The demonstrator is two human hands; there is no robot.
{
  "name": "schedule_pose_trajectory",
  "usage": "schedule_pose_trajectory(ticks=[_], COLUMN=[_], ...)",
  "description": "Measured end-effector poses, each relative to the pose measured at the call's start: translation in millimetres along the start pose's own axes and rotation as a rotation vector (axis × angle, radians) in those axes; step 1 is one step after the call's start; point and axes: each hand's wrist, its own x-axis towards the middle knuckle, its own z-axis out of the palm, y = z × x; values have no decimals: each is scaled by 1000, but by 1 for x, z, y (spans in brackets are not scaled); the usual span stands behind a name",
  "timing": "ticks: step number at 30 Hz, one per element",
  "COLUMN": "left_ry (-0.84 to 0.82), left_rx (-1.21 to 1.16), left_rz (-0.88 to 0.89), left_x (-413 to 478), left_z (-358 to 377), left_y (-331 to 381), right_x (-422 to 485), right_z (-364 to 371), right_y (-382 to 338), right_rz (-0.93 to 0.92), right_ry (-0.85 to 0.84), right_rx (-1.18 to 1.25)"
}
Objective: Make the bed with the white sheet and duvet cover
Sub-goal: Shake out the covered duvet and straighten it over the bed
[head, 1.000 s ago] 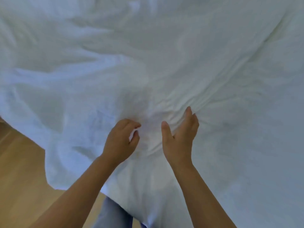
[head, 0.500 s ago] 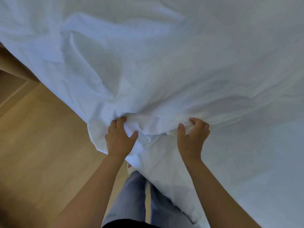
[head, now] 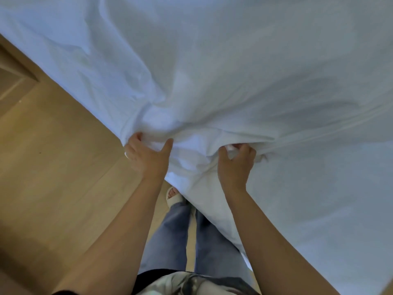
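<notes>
White bedding (head: 234,71) fills the upper and right part of the head view and hangs over the bed's near corner. My left hand (head: 148,156) grips a bunched fold of this white fabric at its lower edge, fingers curled into the cloth. About a hand's width to the right, my right hand (head: 236,165) pinches another bunch of the same fabric. Creases fan out from both grips. The mattress underneath is hidden. I cannot tell whether the cloth is the sheet or the duvet cover.
Light wooden floor (head: 53,167) lies to the left and below. A wooden furniture edge (head: 12,67) shows at the far left. My legs in blue jeans (head: 176,237) and a white slipper (head: 174,196) stand right by the bed's corner.
Both hands went from resting loosely on the fabric to gripping bunches of it. The fabric's edge has been drawn toward me, and more floor and my legs have come into view.
</notes>
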Motion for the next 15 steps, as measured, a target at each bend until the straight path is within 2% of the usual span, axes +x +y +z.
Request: schedule_pose_trajectory(ticks=[2, 3, 5, 7, 10, 12, 14, 15], left_ry=[62, 42, -109, -264, -408, -496, -610, -667], left_rx=[104, 140, 55, -112, -202, -301, -463, -525], left_rz=[-32, -63, -150, -215, -205, -232, -338, -397], left_x=[7, 13, 24, 28, 14, 1, -8, -12], left_z=[-10, -14, -19, -22, -24, -27, -32, -34], left_y=[5, 5, 8, 14, 29, 42, 51, 53], right_x=[-6, -10, -20, -32, -45, -40, -32, -29], right_z=[5, 6, 7, 8, 10, 14, 16, 15], right_y=[1, 1, 3, 6, 6, 9, 12, 13], right_rz=[-32, -46, -47, -37, 117, 400, 696, 759], right_ry=[-10, -19, -62, -86, -54, -39, -183, -307], right_rx=[-77, -137, -258, -226, 126, 358, 622, 759])
